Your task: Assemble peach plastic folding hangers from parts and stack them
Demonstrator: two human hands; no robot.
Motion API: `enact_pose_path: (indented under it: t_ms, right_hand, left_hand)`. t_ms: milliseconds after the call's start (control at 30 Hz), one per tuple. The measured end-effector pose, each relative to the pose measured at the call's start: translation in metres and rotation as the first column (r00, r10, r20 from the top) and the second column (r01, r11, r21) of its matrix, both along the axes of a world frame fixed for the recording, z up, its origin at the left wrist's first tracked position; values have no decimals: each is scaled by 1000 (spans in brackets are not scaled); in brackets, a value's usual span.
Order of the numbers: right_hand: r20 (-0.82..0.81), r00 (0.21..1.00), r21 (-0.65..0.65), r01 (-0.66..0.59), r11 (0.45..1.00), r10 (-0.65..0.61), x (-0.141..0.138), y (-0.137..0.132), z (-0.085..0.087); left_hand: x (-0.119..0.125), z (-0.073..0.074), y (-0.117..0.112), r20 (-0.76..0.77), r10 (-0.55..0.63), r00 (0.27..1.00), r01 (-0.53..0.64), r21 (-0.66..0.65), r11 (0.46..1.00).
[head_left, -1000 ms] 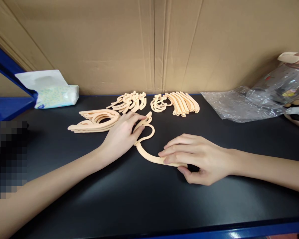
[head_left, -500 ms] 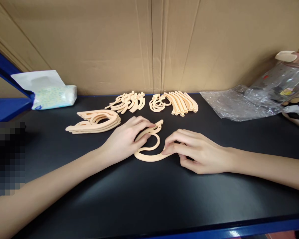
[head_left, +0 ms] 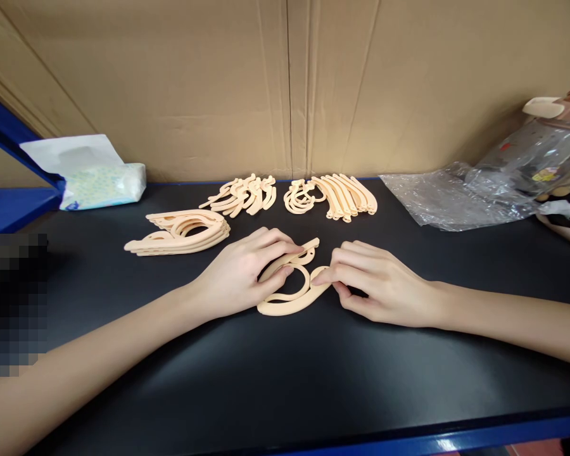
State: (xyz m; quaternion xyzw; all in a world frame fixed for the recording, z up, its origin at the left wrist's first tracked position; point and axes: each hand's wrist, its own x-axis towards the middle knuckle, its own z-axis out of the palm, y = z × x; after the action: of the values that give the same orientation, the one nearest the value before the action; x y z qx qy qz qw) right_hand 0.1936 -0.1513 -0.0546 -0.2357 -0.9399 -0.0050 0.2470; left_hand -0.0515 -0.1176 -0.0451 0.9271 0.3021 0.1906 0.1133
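A peach-coloured plastic folding hanger (head_left: 289,297) lies on the black tabletop (head_left: 285,373) between my hands, folded into a compact curved shape. My left hand (head_left: 244,269) presses on its hook end, fingers curled over it. My right hand (head_left: 377,285) pinches the end of its arm with fingertips together. A stack of folded hangers (head_left: 180,231) lies to the left of my left hand.
Two piles of loose peach hanger parts (head_left: 247,193) (head_left: 335,195) lie at the back by the cardboard wall. A tissue pack (head_left: 92,174) sits back left by the blue shelf frame. Crumpled clear plastic bags (head_left: 460,196) lie at the right.
My right hand has swung the hanger's long arm up and left toward the hook, folding it closed. Both hands have drawn nearer together.
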Motion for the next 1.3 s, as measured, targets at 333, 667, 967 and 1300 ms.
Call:
enact_pose_path:
  t_ms: [333, 667, 967, 1300]
  right_hand:
    - [-8, 995, -25, 95, 995, -95, -1, 0, -3]
    - [-64, 946, -127, 308, 943, -317, 1, 5, -6]
    - [-134, 963, -215, 200, 956, -232, 2, 4, -1]
    - [-219, 944, -389, 148, 909, -247, 2, 4, 1]
  left_hand:
    - [-4, 1, 1, 57, -12, 998, 16, -60, 998]
    - [-3, 0, -2, 51, -121, 991, 117, 66, 991]
    - [-2, 6, -6, -29, -147, 989, 148, 32, 988]
    - [-3, 0, -5, -126, -181, 975, 181, -11, 983]
